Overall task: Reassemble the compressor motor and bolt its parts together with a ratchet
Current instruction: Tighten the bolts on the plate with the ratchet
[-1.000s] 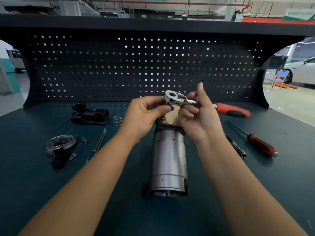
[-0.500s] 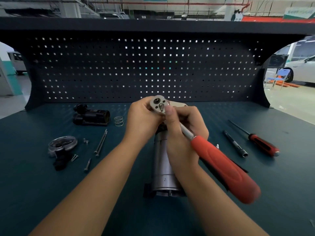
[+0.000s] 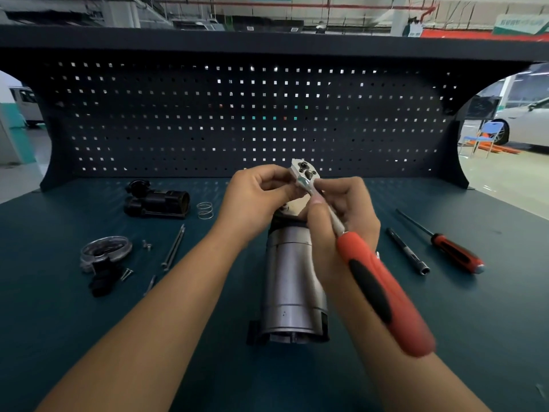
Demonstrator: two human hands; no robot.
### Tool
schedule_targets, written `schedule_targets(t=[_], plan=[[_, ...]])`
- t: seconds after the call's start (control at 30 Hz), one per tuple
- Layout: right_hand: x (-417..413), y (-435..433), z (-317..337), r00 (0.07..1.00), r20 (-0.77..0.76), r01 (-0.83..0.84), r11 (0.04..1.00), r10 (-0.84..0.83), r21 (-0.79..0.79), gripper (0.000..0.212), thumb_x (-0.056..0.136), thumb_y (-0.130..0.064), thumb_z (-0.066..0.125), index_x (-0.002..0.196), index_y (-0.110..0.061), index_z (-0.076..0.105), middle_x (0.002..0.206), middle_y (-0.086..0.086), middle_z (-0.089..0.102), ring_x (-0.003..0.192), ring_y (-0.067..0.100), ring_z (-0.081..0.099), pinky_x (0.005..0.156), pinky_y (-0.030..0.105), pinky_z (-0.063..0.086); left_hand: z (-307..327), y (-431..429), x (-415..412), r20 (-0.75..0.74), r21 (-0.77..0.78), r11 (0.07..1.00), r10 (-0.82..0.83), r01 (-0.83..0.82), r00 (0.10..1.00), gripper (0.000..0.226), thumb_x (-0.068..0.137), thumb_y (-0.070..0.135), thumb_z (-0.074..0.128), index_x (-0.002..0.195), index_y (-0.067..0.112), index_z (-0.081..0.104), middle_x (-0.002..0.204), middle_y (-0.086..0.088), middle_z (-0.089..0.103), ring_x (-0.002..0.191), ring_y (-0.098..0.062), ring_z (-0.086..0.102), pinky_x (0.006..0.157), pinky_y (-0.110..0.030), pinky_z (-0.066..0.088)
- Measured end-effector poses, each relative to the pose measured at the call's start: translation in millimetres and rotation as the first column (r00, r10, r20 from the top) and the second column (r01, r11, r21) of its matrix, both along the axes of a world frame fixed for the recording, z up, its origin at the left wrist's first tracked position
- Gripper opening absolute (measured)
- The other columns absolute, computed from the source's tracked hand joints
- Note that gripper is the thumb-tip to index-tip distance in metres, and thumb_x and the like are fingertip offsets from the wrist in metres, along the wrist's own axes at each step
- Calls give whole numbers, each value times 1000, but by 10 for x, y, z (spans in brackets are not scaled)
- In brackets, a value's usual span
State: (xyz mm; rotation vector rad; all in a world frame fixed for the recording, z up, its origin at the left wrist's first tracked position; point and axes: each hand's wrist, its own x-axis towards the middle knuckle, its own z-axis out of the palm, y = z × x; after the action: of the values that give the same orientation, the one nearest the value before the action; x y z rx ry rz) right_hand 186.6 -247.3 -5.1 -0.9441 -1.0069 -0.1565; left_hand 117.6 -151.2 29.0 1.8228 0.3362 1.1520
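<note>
The step looked like readying the ratchet (image 3: 306, 173) before any bolt was turned. Its head was raised above the far end of the compressor motor (image 3: 292, 281), lever side toward the camera. To do it well, the lever should be set for tightening and a socket seated squarely; the drive side was hidden, so I could not tell whether one was fitted. The head should then come down in line with the bolt, not at a slant.

The left grip (image 3: 255, 197) had its fingers curled in, pinching the ratchet's head. The right grip (image 3: 341, 209) was closed round the bare steel shank, just ahead of the red handle. The motor lay on its side on the counter (image 3: 89, 337), directly beneath both grips, which partly hid its far end. The long bolts (image 3: 173, 246) lay apart to its left.
</note>
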Motion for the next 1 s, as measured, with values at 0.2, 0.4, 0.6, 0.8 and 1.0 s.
schedule_targets(t=[0.2, 0.4, 0.6, 0.8, 1.0], plan=[[383, -31, 233, 656, -545, -582, 810, 523, 77, 24, 87, -12, 56, 68, -16, 41, 45, -6, 41, 37, 4, 32, 38, 14, 26, -1, 48, -43, -39, 51, 996, -65, 67, 997, 15, 87, 5, 62, 81, 17, 70, 74, 8, 72, 80, -9, 63, 71, -22, 48], [645, -208, 292, 458, -654, -659, 724, 601, 204, 15, 72, -32, 56, 75, -17, 54, 55, -5, 41, 39, 4, 33, 36, 13, 28, -13, 47, -34, -25, 29, 998, -60, 61, 998, 9, 88, 5, 61, 85, 8, 69, 74, 8, 72, 80, -9, 61, 70, -19, 48], [430, -495, 5, 620, -374, -626, 722, 689, 293, 21, 79, -8, 50, 81, -14, 70, 89, 5, 67, 75, 18, 68, 69, 23, 55, -15, 40, -50, -67, 80, 995, -53, 59, 996, 16, 90, 7, 60, 86, 20, 68, 78, 11, 72, 82, -3, 64, 71, -15, 49], [-139, -457, -223, 962, 257, 52, 986, -92, 160, 14, 80, -11, 65, 94, -7, 62, 96, 9, 59, 91, 24, 61, 84, 30, 47, -73, 11, -20, -9, 18, 998, 62, -62, 998, 15, 78, 11, 74, 75, 26, 73, 81, 2, 72, 77, -9, 62, 77, -29, 52], [-236, -435, -179, 980, 69, 176, 971, -189, 163, 16, 76, -20, 71, 91, -19, 67, 86, -4, 63, 84, 11, 63, 78, 19, 47, -104, -12, 7, 142, -83, 988, 144, -133, 979, 21, 72, 6, 78, 67, 22, 66, 63, 10, 67, 59, 0, 58, 57, -16, 50]])
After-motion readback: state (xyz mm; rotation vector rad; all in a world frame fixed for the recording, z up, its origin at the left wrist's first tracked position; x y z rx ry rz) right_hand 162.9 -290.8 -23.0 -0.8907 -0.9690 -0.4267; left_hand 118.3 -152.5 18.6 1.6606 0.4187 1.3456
